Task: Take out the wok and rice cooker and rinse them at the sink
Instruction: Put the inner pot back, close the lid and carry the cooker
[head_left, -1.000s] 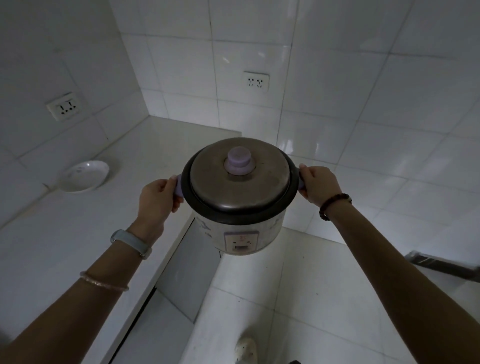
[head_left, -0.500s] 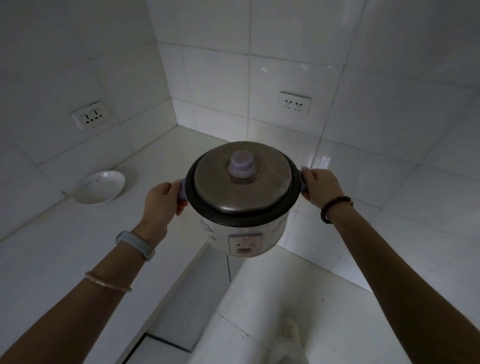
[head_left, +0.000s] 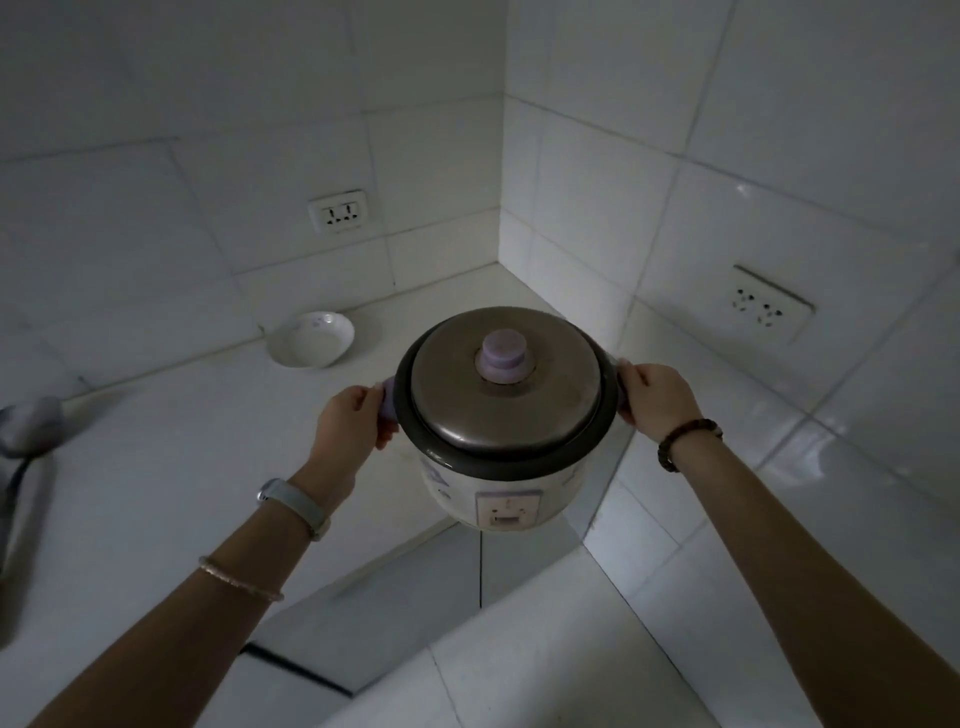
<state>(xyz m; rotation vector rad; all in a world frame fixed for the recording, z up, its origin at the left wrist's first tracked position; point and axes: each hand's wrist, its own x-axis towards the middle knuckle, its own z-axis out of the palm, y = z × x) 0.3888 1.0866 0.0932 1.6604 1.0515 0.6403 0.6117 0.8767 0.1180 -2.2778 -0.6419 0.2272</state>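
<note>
Gripping one rice cooker (head_left: 506, 395), left hand (head_left: 345, 423), right hand (head_left: 657, 397), fingers (head_left: 634, 376) curled round two handles (head_left: 387, 402)

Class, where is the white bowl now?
In the head view, the white bowl sits on the counter, left of the held rice cooker, below a wall socket.

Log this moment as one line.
phase: carry | rice cooker: lidded, held aloft | left hand: grips its left side | right hand: grips its right side | bowl: on counter
</note>
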